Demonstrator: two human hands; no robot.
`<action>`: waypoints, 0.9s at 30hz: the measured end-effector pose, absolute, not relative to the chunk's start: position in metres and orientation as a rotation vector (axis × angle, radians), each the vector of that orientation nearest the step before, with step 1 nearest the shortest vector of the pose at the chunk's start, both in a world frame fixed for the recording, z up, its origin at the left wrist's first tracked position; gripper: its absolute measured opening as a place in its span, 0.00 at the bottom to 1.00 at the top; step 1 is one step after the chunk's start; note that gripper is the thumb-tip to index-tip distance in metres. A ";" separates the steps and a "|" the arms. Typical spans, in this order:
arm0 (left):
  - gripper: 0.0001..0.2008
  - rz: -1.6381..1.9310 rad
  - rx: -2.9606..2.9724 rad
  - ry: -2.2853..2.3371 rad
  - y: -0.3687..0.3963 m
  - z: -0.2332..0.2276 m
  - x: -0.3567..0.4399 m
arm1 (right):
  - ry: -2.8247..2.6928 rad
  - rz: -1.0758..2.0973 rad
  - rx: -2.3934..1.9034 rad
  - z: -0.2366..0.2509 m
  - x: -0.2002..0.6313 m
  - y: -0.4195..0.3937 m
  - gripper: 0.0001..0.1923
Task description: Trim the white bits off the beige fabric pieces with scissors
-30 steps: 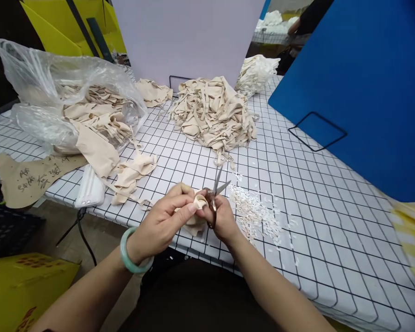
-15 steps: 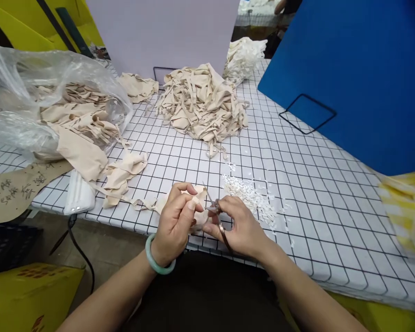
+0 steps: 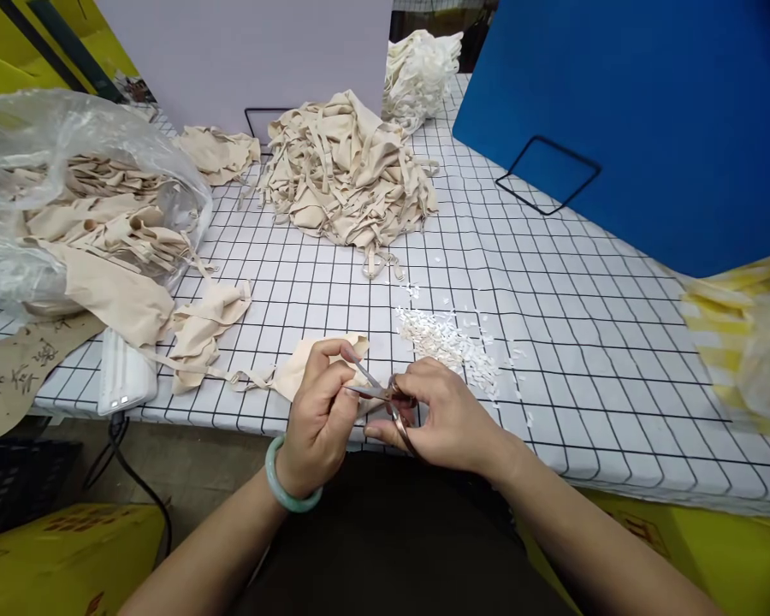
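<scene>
Two hands work at the near edge of the worktop (image 3: 552,282), low in my view at about 6 o'clock. The left hand (image 3: 321,419) pinches a beige cloth piece (image 3: 301,364) between thumb and fingers, its grip closed on the cloth's near edge. I judge it holds the piece up off the grid so the edge stands clear for the blades. The rest of the cloth trails flat toward 10 o'clock, a thin strap running on to a crumpled piece (image 3: 202,329).

The right hand (image 3: 446,419) has its grip closed on the scissors (image 3: 385,395), fingers through the brown loops. The blades stand slightly parted and point toward 9 o'clock, their tips touching or just beside the left fingertips and the pinched edge; I cannot tell whether they bite the cloth.

White snippets (image 3: 453,342) lie scattered at 1 o'clock of the right hand, near it, probably where trimmings fall. A big heap of beige pieces (image 3: 346,175) sits well apart at 12 o'clock. A clear bag (image 3: 70,197) of more pieces lies at 10 o'clock, its mouth open toward the hands, likely for easy reach. A blue board (image 3: 648,120) stands at 2 o'clock, walling off that side.
</scene>
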State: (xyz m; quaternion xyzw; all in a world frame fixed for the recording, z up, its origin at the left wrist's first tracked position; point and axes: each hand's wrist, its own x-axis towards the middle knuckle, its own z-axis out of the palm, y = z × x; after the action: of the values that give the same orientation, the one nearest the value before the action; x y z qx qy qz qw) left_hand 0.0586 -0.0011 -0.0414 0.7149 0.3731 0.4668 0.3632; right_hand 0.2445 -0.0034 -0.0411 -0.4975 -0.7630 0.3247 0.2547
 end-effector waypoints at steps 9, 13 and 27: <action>0.13 1.215 1.848 0.894 -0.001 -0.043 0.058 | -2.065 0.905 -1.328 -0.043 0.242 -0.002 0.29; 0.12 1.214 1.862 0.876 -0.001 -0.043 0.058 | -2.061 0.930 -1.340 -0.042 0.243 -0.002 0.30; 0.13 1.164 1.878 0.861 0.003 -0.044 0.069 | -2.033 0.789 -1.400 -0.053 0.254 -0.008 0.31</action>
State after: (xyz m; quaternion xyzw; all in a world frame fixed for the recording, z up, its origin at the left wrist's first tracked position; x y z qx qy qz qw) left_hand 0.0686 0.0026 -0.0441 0.7339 0.3365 0.4548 0.3760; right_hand 0.2540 -0.0076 -0.0535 -0.5199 -0.7551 0.2930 0.2715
